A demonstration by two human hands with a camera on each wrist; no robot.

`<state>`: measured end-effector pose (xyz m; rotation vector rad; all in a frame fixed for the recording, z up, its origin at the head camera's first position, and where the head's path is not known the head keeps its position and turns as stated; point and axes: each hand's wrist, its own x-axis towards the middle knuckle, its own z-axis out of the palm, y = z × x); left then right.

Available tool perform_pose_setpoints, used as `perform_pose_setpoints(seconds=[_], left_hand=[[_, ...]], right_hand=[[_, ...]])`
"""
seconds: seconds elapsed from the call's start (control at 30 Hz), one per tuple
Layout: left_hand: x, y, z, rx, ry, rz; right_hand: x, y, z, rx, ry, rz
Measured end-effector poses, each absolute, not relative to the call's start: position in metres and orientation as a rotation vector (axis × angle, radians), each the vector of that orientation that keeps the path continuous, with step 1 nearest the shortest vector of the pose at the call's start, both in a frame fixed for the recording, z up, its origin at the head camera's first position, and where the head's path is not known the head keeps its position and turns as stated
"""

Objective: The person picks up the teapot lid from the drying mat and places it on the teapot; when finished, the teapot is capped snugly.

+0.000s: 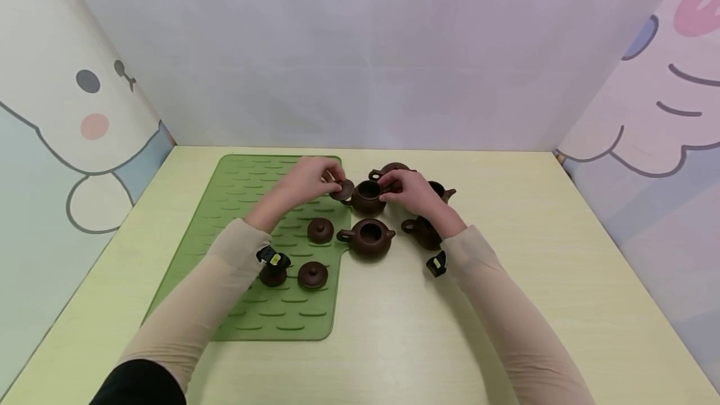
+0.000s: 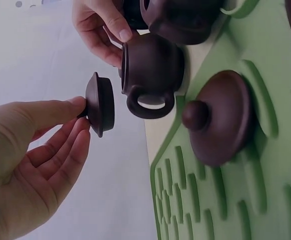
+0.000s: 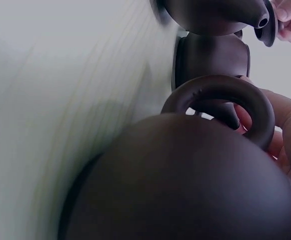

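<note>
In the head view my left hand [image 1: 310,180] pinches a dark brown teapot lid [image 1: 342,190] by its knob. The lid is tilted on its side in the left wrist view, apart from the lidless teapot [image 2: 155,65] beside it. My right hand [image 1: 415,192] grips that teapot at its spout side, fingers close to the rim. Its handle points left, and the pot stands by the edge of the green mat [image 1: 253,205]. Nearer the front stands another lidless brown teapot [image 1: 370,241], handle to the left.
Loose lids lie on the mat: one lid [image 1: 320,230] near the teapots, another lid [image 1: 312,275] lower, and a third brown piece [image 1: 273,275] partly behind the left wrist camera. More teapots stand around the right hand, including one [image 1: 395,167] behind and one [image 1: 422,234] under the wrist.
</note>
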<state>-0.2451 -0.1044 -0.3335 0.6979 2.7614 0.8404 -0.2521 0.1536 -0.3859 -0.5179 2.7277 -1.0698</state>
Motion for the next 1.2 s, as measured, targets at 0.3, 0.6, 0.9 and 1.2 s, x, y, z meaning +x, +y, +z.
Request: perform_pose_setpoints(seconds=[0.3,0.6,0.9,1.2], left_hand=[[-0.255,-0.088,-0.338,0.716,2.768,0.821],[-0.258,-0.078,-0.338,0.724,2.746,0.831],[-0.26,-0.069,-0.34,0.735,2.752,0.827],[-0.26,-0.062,-0.341,0.77,2.761,0.804]], right_hand=[[-0.252,0.154,-0.386,-0.502,2.723,-1.064],[-0.252,0.154,-0.386,-0.505,2.72,-1.08],[-0.252,0.154,-0.387,-0.509,2.723,-1.086],[-0.251,0.154,-0.387,-0.513,2.721,-1.101]])
